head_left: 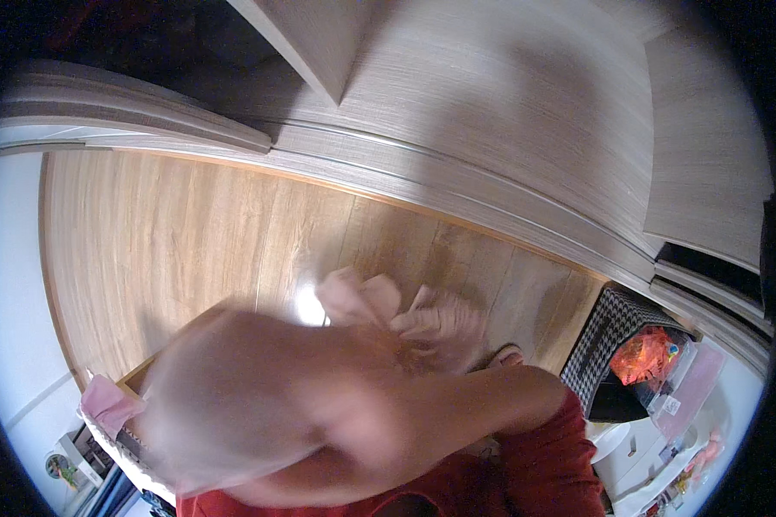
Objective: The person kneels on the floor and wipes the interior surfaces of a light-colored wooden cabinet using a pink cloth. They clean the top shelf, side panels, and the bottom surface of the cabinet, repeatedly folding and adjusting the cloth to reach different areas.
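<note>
Light pink cloth (444, 319) lies bunched in loose folds just beyond my bare limbs, in the middle of the view. My bare left arm (241, 379) fills the lower left, heavily smeared by motion, and reaches toward the cloth. Skin meets the fabric near its lower edge, where the fingers blur out, so a grip cannot be made out. Bare skin also runs from the red clothing (547, 452) at lower right toward the middle. Neither hand shows distinct fingers. A second piece of pink cloth (112, 405) hangs over a pale edge at the far left.
Wood-look floor (190, 215) stretches up to a wardrobe with a sliding-door track (422, 164). At right stands a black-and-white houndstooth bin (597, 340) with an orange plastic bag (642, 355) in it. Beside it is a white surface (629, 461) with small items. A foot (506, 354) rests near the cloth.
</note>
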Motion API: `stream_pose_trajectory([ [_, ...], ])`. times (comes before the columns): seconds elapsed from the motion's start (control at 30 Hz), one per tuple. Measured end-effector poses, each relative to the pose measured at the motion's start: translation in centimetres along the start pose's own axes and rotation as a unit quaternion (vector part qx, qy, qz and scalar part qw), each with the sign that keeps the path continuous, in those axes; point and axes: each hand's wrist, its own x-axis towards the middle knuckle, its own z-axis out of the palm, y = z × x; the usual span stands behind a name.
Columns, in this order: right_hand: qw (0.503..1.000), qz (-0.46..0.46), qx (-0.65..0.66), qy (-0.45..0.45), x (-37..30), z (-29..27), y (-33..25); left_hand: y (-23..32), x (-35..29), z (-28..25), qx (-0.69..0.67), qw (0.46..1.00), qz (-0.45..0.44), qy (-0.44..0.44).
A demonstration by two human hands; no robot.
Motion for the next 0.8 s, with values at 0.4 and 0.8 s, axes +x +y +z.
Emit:
stream_pose_trajectory([
  [0.4, 0.895, 0.169, -0.336, -0.241, -2.4, -9.5, 5.6, 6.3, -3.0, -2.7, 0.000, 0.989, 0.147, 0.026],
  [0.8, 0.926, 0.087, -0.362, 0.065, 0.6, -6.7, 11.4, 5.3, 0.2, -5.1, -0.005, 0.861, 0.261, 0.437],
])
